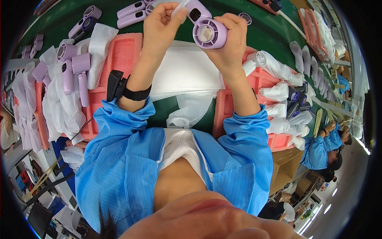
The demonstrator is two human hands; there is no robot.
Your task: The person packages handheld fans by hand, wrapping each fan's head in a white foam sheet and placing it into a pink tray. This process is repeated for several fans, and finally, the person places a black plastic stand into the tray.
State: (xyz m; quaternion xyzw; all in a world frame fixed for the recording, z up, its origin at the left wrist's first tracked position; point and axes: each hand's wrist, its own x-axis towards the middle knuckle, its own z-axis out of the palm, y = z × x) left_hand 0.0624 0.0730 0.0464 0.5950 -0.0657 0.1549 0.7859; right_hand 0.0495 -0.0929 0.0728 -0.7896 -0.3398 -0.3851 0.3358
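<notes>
the right hand [230,38] has its fingers closed around a lilac handheld fan [209,32], gripping the round head so the open front faces back toward the person. the left hand [161,24] sits just beside it, thumb and forefinger pinched narrow on a scrap of thin white film [175,8] that touches the top of the fan. both hands are raised above the green tabletop [262,32].

below the fingers lies a flat white sheet [185,71], and below that a crumpled clear bag [189,111]. to the left of the left fingers is a pink foam tray [123,51] with more lilac fans [75,67] and white bags lying across it. beyond the fingers, a few more lilac fans [131,14] rest on the tabletop. to the right of the right fingers another pink tray [278,141] carries fans wrapped in white bags [274,67] and some dark ones [296,99].

a black band [137,95] with a small black device clipped on circles the left wrist, above the blue sleeve [119,115]. at the far right another person in blue [322,149] sits at the same tabletop.
</notes>
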